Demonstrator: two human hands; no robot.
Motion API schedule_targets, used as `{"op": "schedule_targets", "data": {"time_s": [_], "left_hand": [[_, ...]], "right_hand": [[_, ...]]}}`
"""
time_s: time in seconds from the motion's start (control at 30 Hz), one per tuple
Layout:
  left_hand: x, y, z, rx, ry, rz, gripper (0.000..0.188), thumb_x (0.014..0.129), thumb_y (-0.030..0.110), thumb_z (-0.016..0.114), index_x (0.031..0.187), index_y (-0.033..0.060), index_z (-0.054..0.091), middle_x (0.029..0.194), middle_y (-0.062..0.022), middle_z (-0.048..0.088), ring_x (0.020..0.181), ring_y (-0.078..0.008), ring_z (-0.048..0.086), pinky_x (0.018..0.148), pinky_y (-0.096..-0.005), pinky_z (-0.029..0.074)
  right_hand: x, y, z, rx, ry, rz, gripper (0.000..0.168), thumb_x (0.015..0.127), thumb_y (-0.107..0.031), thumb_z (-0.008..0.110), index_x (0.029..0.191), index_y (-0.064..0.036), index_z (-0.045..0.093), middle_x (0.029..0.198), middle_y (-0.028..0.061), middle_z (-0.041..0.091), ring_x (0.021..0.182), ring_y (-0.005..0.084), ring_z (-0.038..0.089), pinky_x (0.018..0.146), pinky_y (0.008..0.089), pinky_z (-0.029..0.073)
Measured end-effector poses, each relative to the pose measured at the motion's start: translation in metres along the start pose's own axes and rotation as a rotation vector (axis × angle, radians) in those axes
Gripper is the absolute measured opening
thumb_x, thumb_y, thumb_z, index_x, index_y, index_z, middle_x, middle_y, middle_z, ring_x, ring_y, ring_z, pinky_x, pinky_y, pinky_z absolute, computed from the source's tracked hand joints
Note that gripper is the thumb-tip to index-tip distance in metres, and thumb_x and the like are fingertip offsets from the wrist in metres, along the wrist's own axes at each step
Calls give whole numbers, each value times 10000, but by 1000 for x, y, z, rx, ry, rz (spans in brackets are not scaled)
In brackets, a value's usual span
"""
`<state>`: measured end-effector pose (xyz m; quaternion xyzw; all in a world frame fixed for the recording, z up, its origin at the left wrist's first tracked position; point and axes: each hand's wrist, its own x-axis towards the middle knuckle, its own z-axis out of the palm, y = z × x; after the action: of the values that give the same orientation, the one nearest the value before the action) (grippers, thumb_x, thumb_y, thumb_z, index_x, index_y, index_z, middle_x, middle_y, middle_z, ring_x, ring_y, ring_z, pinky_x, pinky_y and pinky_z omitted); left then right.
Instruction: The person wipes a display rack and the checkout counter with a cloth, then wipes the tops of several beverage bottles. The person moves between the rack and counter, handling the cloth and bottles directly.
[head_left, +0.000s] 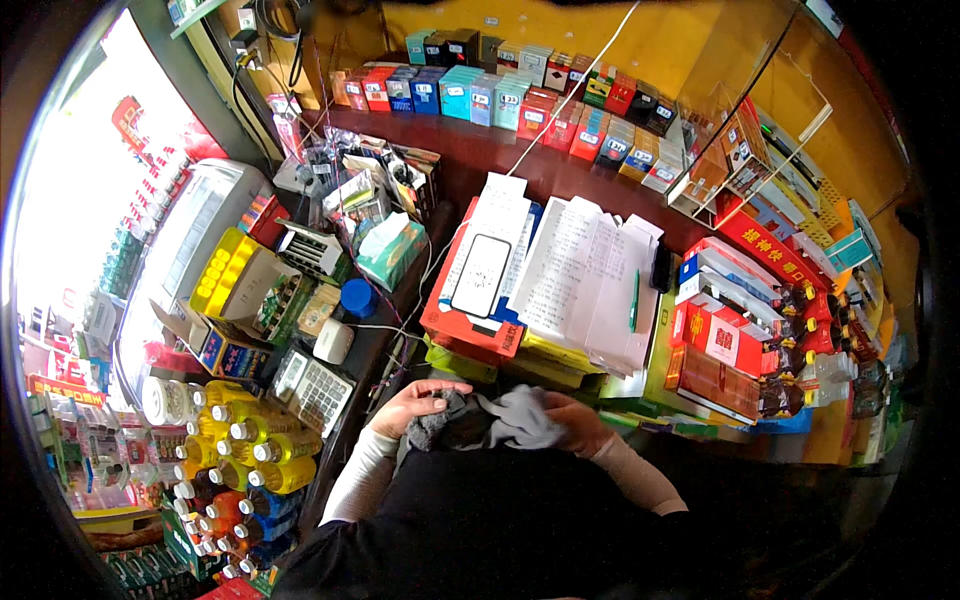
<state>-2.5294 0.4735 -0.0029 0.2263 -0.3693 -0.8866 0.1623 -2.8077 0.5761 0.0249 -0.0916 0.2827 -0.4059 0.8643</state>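
Low in the middle of the view, close against my body, a bundle of grey fabric (525, 418) is held between both hands. Its left part is dark grey and fuzzy; the right part is lighter, smooth and creased. My left hand (411, 407) grips the dark end, thumb and fingers pointing right. On the light end is my right hand (579, 422), its fingertips partly hidden by the cloth and slightly blurred. Just beyond the hands lie written paper sheets (559, 277) with a green pen (634, 300) on them. A smartphone (481, 274) with a lit screen rests on a red box (461, 330).
Left of me are a calculator (311, 390), a white device (333, 341), a blue lid (358, 298), a tissue pack (391, 250) and many bottles (285, 472). Cigarette packs (457, 91) line the back shelf. Red boxes (716, 341) and dark bottles (780, 396) stand right. A white cable (574, 90) crosses overhead.
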Motion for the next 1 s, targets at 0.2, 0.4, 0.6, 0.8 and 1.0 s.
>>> {"op": "schedule_targets", "data": {"time_s": [0.2, 0.4, 0.6, 0.8, 1.0], "left_hand": [[51, -4, 23, 394, -250, 130, 757, 735, -16, 528, 1427, 58, 229, 1471, -124, 220, 1365, -202, 173, 1092, -325, 151], [76, 24, 31, 188, -447, -21, 855, 787, 295, 653, 1432, 31, 158, 1348, -122, 396, 1204, -197, 418, 1013, -341, 324], [114, 27, 71, -42, -546, -117, 526, 934, 346, 465, 1330, 13, 372, 1217, -129, 531, 1061, -209, 551, 944, -338, 430], [156, 3, 95, -261, -332, -279, 582, 951, 341, 441, 1404, 58, 210, 1298, -94, 466, 1114, -205, 515, 962, -353, 423], [178, 14, 122, -265, -206, -332, 616, 936, 146, 490, 1415, 144, 102, 1264, -121, 463, 1112, -242, 512, 929, -376, 448]], "right_hand": [[11, 2, 2, 83, -8, 72, 517, 828, -244, 600, 1246, 18, 445, 1192, 154, 551, 1097, 245, 542, 971, 400, 420], [-9, -77, 59, -326, 112, -618, 312, 816, -211, 646, 1022, 20, 608, 951, 101, 650, 852, 181, 617, 787, 312, 495], [17, -109, 38, -1179, 822, -1170, 228, 893, -155, 556, 1024, 20, 622, 909, 117, 657, 835, 189, 623, 724, 294, 472], [47, -142, 5, -1875, 1006, -1216, 615, 753, -339, 710, 1175, 44, 478, 1115, 253, 522, 1025, 399, 505, 879, 448, 386], [95, -196, -64, -1900, 1089, -1050, 359, 736, -125, 630, 1020, 68, 527, 835, 269, 611, 748, 420, 601, 683, 487, 483]]}}
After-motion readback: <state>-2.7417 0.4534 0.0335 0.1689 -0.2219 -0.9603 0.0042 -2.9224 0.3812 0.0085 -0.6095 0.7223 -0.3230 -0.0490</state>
